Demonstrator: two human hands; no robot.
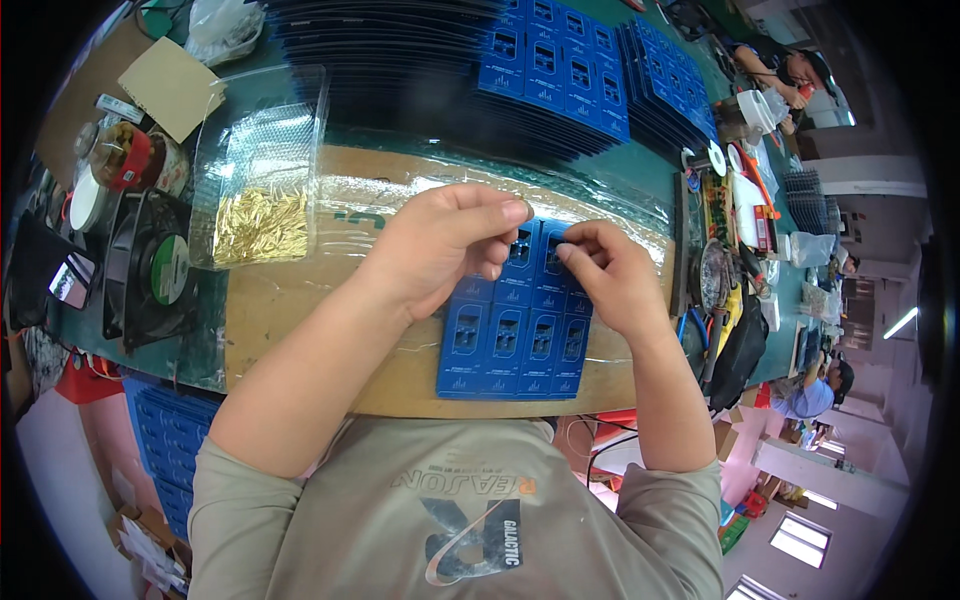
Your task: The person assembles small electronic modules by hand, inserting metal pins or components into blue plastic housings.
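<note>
A blue circuit board panel [505, 345], divided into several small repeated boards with dark parts, lies on the cardboard-covered bench in front of me. Over its far left part, my left hand [445, 240] is raised with thumb and forefinger pressed together; anything between them is too small to make out. My right hand [618, 275] is at the panel's far right part, thumb and forefinger closed near one small board. Whatever those fingertips hold is hidden. Left of my left forearm, a clear plastic tray [318, 120] holds a heap of small gold-coloured pins [262, 225].
Tall stacks of blue panels [550, 65] stand at the back. A black fan [148, 265] and a red-labelled jar [125, 155] are at the left. Tools and solder spools [712, 160] crowd the right side. Co-workers [790, 75] sit farther right.
</note>
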